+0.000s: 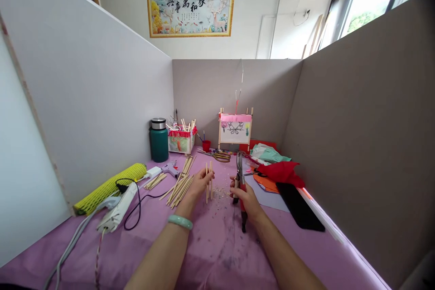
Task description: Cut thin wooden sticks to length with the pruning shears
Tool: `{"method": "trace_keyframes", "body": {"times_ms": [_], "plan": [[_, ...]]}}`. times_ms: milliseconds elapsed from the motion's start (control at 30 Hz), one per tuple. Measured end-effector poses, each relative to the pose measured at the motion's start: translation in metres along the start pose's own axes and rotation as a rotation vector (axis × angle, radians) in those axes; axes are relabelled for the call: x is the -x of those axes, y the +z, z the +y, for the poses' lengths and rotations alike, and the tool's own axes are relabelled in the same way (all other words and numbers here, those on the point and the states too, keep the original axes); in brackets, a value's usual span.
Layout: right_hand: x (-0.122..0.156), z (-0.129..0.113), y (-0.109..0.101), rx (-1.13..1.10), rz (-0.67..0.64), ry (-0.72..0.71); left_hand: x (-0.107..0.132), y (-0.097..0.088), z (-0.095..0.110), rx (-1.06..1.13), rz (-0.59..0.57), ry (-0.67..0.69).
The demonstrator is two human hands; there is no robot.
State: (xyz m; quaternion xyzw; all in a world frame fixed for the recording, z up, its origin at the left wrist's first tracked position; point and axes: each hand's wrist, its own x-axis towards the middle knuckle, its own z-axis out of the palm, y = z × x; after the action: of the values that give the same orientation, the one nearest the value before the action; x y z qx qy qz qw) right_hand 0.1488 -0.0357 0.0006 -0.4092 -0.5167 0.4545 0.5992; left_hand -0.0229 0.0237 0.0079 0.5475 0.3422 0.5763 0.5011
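Observation:
Two thin wooden sticks (206, 195) stand roughly upright in my left hand (200, 182), pinched between thumb and fingers. A green bangle is on that wrist. My right hand (247, 199) is wrapped round red-and-black-handled cutters (239, 170), whose grey jaws point away from me. The cutters are apart from the sticks. Small wood chips (222, 192) lie on the table between my hands. Beside my left hand lies a pile of loose wooden sticks (181, 190). A small frame of sticks (235, 138) with a butterfly drawing stands at the back.
On the left are a power strip (118, 208) with cables, a glue gun (171, 169), a yellow mesh roll (112, 190) and a green bottle (159, 142). Gold-handled scissors (220, 157) lie behind my hands. Red cloth (282, 173) and a black phone (299, 206) lie right. Partitions surround the table.

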Motion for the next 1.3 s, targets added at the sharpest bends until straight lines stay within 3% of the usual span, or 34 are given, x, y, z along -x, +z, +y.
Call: {"method": "trace_keyframes", "body": {"times_ms": [367, 567, 767, 1300], "plan": [[0.002, -0.001, 0.011, 0.132, -0.093, -0.027, 0.011, 0.013, 0.005, 0.236, -0.1, -0.086], [-0.001, -0.011, 0.023, 0.21, -0.135, 0.12, 0.009, 0.016, 0.0, 0.283, -0.027, -0.082], [0.003, -0.012, 0.029, 0.236, -0.132, 0.121, 0.01, 0.02, -0.006, 0.255, 0.049, -0.035], [0.002, -0.018, 0.019, 0.137, -0.231, 0.268, 0.014, 0.033, -0.007, 0.141, 0.101, 0.092]]}}
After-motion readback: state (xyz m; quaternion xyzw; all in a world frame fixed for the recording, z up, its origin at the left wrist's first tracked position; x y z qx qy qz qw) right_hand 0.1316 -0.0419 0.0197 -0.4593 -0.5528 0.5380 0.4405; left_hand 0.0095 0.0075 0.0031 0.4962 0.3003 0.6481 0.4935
